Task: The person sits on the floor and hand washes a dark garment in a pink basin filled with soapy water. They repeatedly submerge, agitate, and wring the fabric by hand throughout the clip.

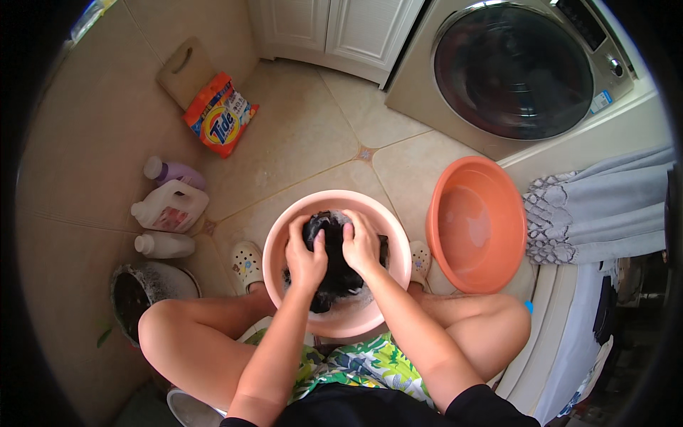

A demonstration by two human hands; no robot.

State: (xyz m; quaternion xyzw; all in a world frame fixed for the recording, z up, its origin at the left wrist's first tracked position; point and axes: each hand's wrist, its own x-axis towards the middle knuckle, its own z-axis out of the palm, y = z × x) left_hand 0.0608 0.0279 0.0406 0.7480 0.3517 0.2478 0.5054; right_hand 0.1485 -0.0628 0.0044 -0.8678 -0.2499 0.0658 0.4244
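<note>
A pale pink plastic basin [275, 235] stands on the floor between my feet. Inside it lies a wet black cloth garment [339, 261] in sudsy water, with white foam [365, 299] around its edges. My left hand [308, 251] grips a bunched part of the cloth, thumb on top and fingers curled behind. On the other side my right hand [362, 243] also grasps the fabric, its thumb pointing toward the left one. Both hands are inside the basin's rim and close together. The garment's exact kind cannot be made out.
An orange basin [480, 251] tilts at the right, by a grey hanging cloth [603, 203]. Left along the wall stand a Tide detergent bag [221, 120], a white jug [173, 205], several bottles and a planter [160, 283]. A front-loading washing machine [512, 74] stands ahead.
</note>
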